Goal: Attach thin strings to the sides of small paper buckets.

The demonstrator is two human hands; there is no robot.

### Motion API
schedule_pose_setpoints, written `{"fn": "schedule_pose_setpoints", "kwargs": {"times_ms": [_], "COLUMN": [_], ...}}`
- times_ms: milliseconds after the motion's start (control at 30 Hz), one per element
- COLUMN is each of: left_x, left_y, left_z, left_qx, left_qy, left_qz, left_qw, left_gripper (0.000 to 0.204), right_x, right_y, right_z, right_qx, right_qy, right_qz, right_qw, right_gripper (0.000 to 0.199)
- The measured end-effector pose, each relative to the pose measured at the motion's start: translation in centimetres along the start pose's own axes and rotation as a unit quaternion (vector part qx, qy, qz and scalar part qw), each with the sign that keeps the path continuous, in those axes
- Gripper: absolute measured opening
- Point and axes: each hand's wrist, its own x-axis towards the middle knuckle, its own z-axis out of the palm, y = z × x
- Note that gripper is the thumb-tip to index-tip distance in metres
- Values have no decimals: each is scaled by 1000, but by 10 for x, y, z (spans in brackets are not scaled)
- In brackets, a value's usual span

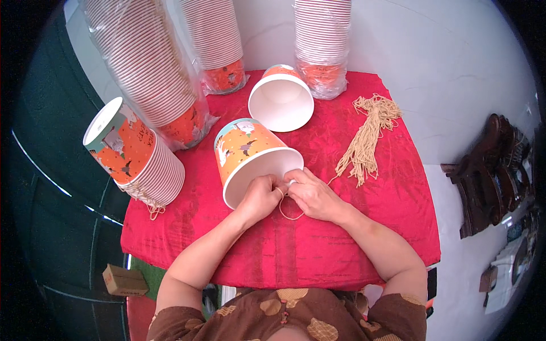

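Note:
An orange paper bucket point(250, 153) lies on its side on the red cloth point(341, 238), white mouth toward me. My left hand point(260, 196) and my right hand point(310, 193) meet at its rim, pinching a thin tan string point(287, 215) that loops down onto the cloth. A second bucket point(280, 99) lies behind it, its white inside facing me. A bundle of tan strings point(367, 139) rests to the right.
A stack of orange buckets point(136, 156) lies at the left table edge, strings hanging from it. Three tall plastic-wrapped stacks point(151, 62) point(219, 42) point(321, 42) stand along the back. A small cardboard box point(124, 280) sits on the floor at lower left. Dark wooden furniture point(492, 170) stands at the right.

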Motion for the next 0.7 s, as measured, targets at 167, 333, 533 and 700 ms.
{"fn": "schedule_pose_setpoints", "kwargs": {"times_ms": [167, 333, 533, 700], "left_x": [-3, -5, -7, -6], "left_y": [-2, -3, -2, -1], "left_z": [-1, 3, 12, 17], "left_qx": [-22, -8, 88, 124], "left_qy": [-9, -8, 34, 47], "left_qz": [43, 70, 111, 150], "left_qw": [999, 997, 989, 980], "left_gripper": [8, 9, 10, 10], "right_x": [-1, -1, -2, -4], "right_y": [0, 1, 2, 7], "right_z": [-3, -1, 0, 3], "right_qx": [26, 52, 80, 105], "right_qy": [3, 13, 7, 15], "right_qz": [11, 30, 46, 63], "right_qw": [1000, 998, 996, 992], "right_gripper": [5, 5, 2, 2]}}
